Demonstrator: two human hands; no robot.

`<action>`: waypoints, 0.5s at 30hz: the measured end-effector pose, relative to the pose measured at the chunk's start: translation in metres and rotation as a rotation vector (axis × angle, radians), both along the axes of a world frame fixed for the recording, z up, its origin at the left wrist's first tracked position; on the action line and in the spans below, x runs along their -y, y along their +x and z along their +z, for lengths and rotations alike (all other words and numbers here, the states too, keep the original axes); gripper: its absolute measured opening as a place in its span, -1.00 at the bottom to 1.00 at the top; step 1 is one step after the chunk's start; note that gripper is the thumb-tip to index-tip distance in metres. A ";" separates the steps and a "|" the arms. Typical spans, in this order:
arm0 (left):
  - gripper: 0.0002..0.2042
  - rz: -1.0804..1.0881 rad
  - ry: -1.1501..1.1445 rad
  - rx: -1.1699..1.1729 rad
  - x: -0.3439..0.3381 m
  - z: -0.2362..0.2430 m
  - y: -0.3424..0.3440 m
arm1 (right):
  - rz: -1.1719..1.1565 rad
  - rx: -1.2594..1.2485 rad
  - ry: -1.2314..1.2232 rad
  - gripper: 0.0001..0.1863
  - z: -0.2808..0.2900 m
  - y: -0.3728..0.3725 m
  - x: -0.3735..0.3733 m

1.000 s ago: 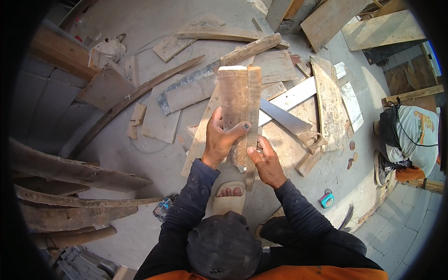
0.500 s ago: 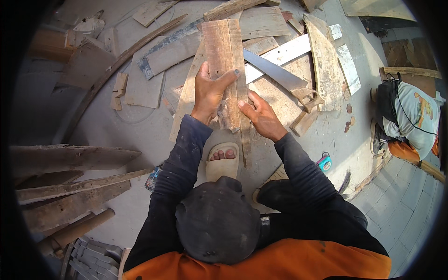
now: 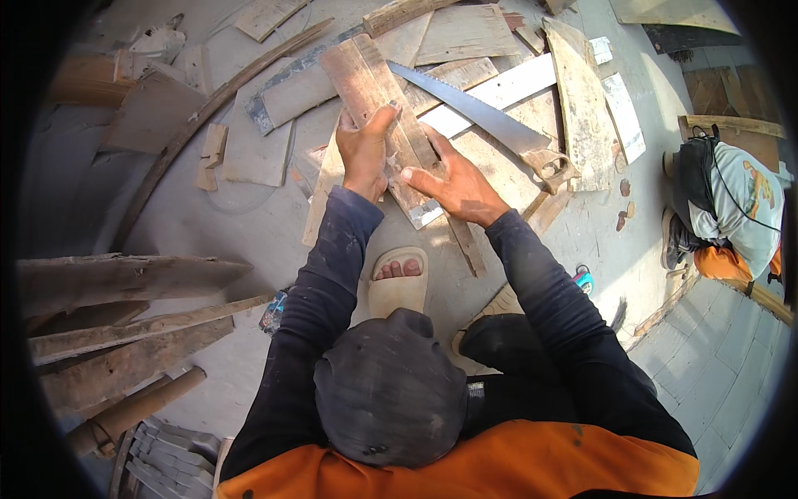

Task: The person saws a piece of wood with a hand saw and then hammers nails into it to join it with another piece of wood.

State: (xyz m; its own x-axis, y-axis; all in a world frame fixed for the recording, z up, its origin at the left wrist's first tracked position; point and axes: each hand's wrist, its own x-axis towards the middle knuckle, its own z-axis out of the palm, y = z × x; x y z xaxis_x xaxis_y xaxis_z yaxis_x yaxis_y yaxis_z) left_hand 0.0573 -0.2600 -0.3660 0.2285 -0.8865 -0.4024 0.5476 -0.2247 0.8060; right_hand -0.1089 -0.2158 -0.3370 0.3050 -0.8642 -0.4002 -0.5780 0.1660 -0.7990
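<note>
Two wooden pieces are held together before me: a wide wooden board [image 3: 356,81] and a narrower wooden strip [image 3: 409,121] along its right side. My left hand [image 3: 366,153] wraps round the board's left edge, thumb across its face. From the right, my right hand [image 3: 462,185] grips the strip, its thumb lying over the wood near the board's lower end. The strip reaches lower than the board. Both pieces tilt, their tops leaning left. Just beyond my right hand, a handsaw [image 3: 482,114] with a wooden handle rests on other planks.
Scattered planks, among them a white board [image 3: 503,96], cover the floor ahead. Long timbers [image 3: 133,287] jut in from the left. A turquoise tape measure [image 3: 584,280] sits by my right forearm. At far right, another person [image 3: 736,204] crouches. My sandalled foot [image 3: 398,281] is below the boards.
The board and strip have turned, their tops swinging left and lower ends right. My right hand has slid its grip and lies more across the wood. The saw's blade shows more.
</note>
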 end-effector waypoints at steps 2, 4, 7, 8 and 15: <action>-0.53 0.072 -0.027 0.034 -0.001 0.001 -0.004 | 0.106 -0.234 -0.108 0.43 0.002 0.007 -0.004; -0.52 0.120 -0.046 0.039 -0.004 0.004 -0.009 | 0.086 -0.314 -0.291 0.45 0.003 0.013 -0.009; -0.50 0.153 -0.119 0.005 -0.014 0.010 -0.016 | -0.041 -0.281 -0.259 0.35 0.002 0.020 -0.017; -0.50 0.153 -0.114 -0.009 -0.018 0.013 -0.018 | -0.074 -0.256 -0.299 0.30 0.001 0.021 -0.019; -0.36 -0.034 -0.234 0.054 -0.019 0.045 0.002 | -0.114 -0.168 -0.496 0.20 -0.002 0.006 -0.031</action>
State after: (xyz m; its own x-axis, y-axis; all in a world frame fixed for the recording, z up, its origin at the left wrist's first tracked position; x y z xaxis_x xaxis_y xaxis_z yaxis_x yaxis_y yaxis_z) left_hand 0.0593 -0.2406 -0.3214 0.2128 -0.9616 -0.1734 0.4980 -0.0460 0.8660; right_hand -0.1033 -0.1844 -0.3388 0.1648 -0.9859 0.0292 -0.7054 -0.1385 -0.6952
